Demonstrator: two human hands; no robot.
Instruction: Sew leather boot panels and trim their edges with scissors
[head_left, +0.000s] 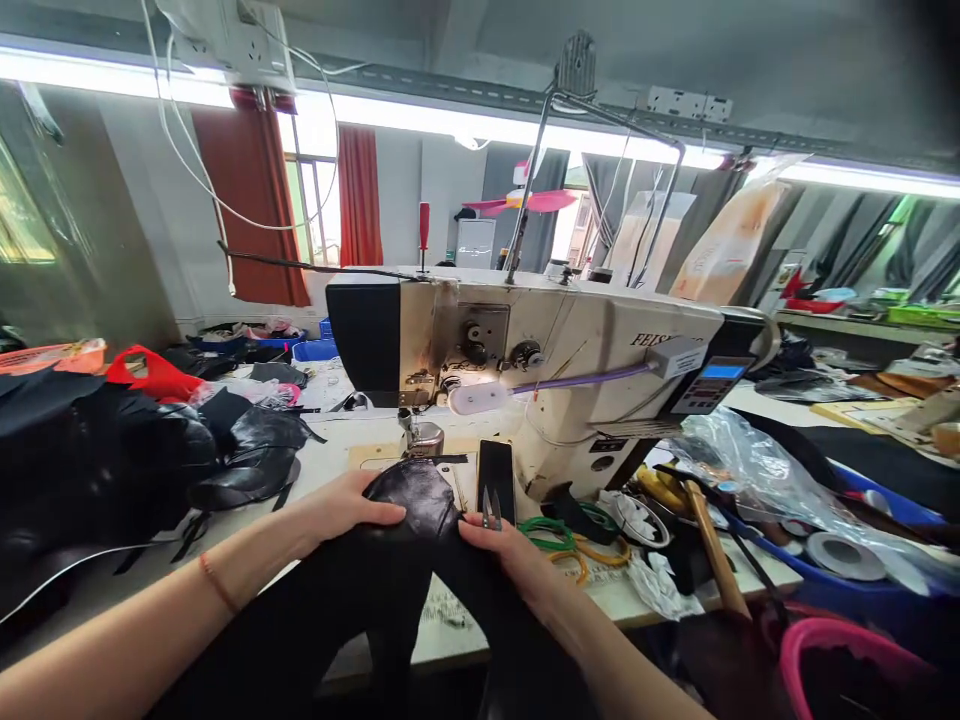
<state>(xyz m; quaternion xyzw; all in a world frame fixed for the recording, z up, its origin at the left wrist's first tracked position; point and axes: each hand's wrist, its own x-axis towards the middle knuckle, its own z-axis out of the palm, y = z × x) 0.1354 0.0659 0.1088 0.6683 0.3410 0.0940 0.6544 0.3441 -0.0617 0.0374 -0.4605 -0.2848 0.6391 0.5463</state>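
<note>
A black leather piece (420, 495) with darker matte fabric hanging below it is stretched between my two hands, just in front of the sewing machine's needle area. My left hand (358, 508) grips its left edge, the thumb lying on top. On the opposite edge my right hand (501, 548) pinches the leather. Small thread snips (491, 512) are also in my right hand, their blades pointing up. The sewing machine's presser foot (411, 425) is right behind the leather's far edge. A dark phone (496, 475) lies on the machine bed behind the snips.
Black leather pieces (255, 450) are piled at left. The sewing machine (577, 370) spans the middle. On the right are green cord (547, 535), a wooden-handled hammer (716, 545), a blue bin (780, 550) with tape and plastic, and a pink-rimmed container (795, 650).
</note>
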